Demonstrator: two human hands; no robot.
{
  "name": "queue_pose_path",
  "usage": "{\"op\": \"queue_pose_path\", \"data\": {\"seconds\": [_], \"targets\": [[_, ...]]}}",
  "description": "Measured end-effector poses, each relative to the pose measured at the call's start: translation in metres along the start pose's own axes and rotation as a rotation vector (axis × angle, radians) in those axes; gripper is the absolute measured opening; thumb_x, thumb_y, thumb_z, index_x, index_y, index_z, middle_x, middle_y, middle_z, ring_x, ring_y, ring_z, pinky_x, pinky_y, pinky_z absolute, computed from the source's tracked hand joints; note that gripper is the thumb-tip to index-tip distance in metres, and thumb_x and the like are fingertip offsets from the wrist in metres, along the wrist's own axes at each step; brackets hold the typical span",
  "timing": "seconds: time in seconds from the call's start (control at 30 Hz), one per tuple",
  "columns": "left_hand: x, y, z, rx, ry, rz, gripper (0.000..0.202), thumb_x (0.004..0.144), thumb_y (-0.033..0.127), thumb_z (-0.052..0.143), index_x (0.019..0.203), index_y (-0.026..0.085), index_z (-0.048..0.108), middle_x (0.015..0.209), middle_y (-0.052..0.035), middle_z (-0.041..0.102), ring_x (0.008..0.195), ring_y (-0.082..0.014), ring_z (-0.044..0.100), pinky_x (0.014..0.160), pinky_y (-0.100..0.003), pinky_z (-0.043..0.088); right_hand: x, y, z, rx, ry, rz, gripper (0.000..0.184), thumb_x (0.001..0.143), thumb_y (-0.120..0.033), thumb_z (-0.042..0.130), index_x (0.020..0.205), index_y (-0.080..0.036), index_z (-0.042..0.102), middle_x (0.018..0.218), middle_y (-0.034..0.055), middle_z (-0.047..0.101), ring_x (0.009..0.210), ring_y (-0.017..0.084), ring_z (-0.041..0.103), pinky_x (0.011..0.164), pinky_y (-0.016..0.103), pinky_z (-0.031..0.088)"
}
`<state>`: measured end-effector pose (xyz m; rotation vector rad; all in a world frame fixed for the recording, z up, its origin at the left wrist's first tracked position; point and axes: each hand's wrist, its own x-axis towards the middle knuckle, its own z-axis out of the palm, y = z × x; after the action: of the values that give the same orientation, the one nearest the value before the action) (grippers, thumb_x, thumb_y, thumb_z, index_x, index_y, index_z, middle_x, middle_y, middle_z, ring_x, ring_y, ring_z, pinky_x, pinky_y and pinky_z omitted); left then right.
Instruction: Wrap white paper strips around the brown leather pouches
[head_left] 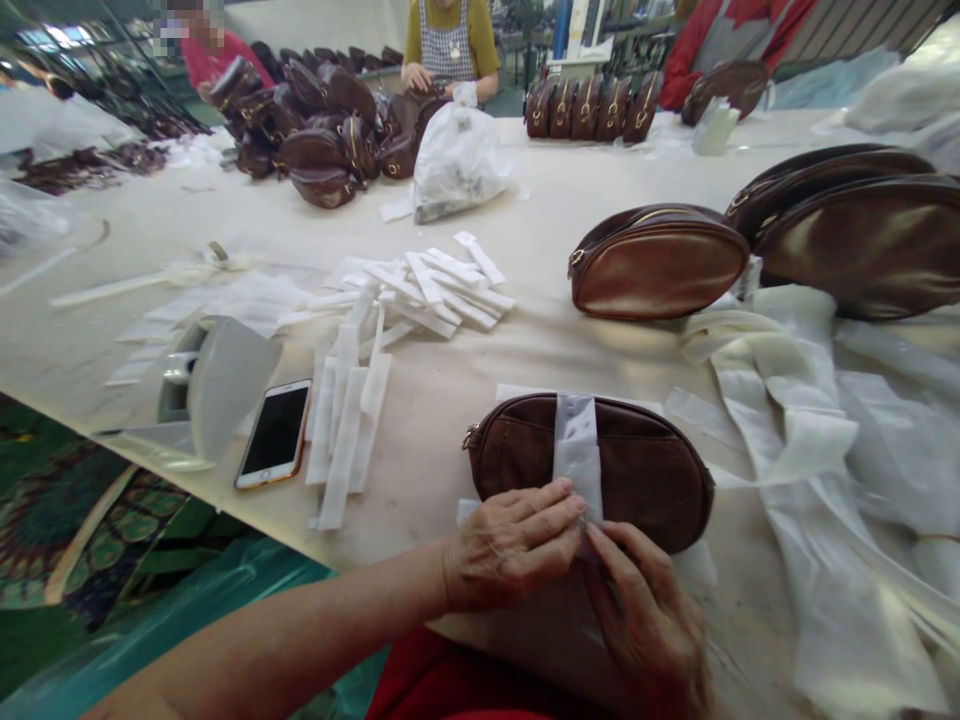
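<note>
A dark brown oval leather bag (510, 445) lies on the worktable in front of me. Around its middle runs a whitish translucent strip (577, 440). My left hand (517, 545) rests flat on the bag's near edge, fingers stretched out and tips over the strip. Close beside it, my right hand (649, 610) pinches the strip's lower end between thumb and forefinger at the near side of the bag. The rest of that lower end is partly hidden under my fingers. A metal ring shows at the bag's left end.
Left of the bag are loose white strips (349, 430), a phone (276, 435) and a grey tape dispenser (225, 390). Finished-looking brown bags (660, 265) stand at right, above crumpled white wrapping (795, 430). A plastic bag (461, 155), piled bags and several co-workers are across the table.
</note>
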<state>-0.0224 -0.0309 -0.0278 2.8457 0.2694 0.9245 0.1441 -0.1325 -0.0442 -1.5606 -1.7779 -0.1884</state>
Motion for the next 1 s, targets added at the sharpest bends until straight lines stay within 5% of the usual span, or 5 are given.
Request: {"op": "queue_pose_path", "data": {"seconds": [0.2,0.33,0.63,0.83,1.0], "targets": [[0.001,0.003,0.006,0.063,0.045,0.005,0.016,0.094,0.016,0.044,0.098,0.011,0.059,0.116,-0.0135,0.064,0.130,-0.0254,0.042,0.097,-0.033,0.048,-0.034,0.015,-0.018,0.121,-0.074,0.025,0.043,0.083,-0.008,0.052,0.124,-0.021,0.054,0.107,0.0090,0.064,0.095,0.018,0.065,0.081,0.027,0.054],[0.000,0.004,0.004,0.044,0.054,0.008,0.019,0.094,0.016,0.042,0.099,0.011,0.059,0.116,-0.0142,0.063,0.129,-0.0257,0.043,0.098,-0.033,0.047,-0.055,0.023,-0.024,0.052,-0.149,0.086,0.032,0.083,-0.013,0.049,0.113,-0.021,0.059,0.101,0.0088,0.066,0.090,0.020,0.065,0.074,0.030,0.054],[-0.001,0.004,0.004,0.070,0.047,0.008,0.021,0.095,0.017,0.039,0.101,0.012,0.059,0.117,-0.0138,0.063,0.132,-0.0249,0.040,0.097,-0.033,0.047,-0.055,0.021,-0.017,0.122,-0.141,0.197,0.030,0.082,-0.012,0.045,0.106,-0.022,0.060,0.099,0.0066,0.065,0.089,0.018,0.064,0.074,0.028,0.052],[0.000,0.005,0.004,0.071,0.053,0.005,0.020,0.094,0.015,0.041,0.102,0.011,0.059,0.117,-0.0149,0.063,0.131,-0.0257,0.041,0.097,-0.034,0.047,-0.045,0.020,-0.017,0.079,-0.275,0.251,0.020,0.077,-0.024,0.058,0.095,-0.028,0.066,0.085,0.0020,0.067,0.075,0.019,0.063,0.064,0.031,0.049],[-0.001,0.005,0.005,0.065,0.063,0.015,0.021,0.095,0.018,0.040,0.104,0.011,0.059,0.117,-0.0150,0.062,0.130,-0.0262,0.042,0.097,-0.034,0.046,-0.040,0.006,-0.013,0.153,-0.192,0.246,0.018,0.079,-0.023,0.057,0.093,-0.028,0.067,0.086,0.0024,0.065,0.076,0.018,0.061,0.065,0.031,0.048]]}}
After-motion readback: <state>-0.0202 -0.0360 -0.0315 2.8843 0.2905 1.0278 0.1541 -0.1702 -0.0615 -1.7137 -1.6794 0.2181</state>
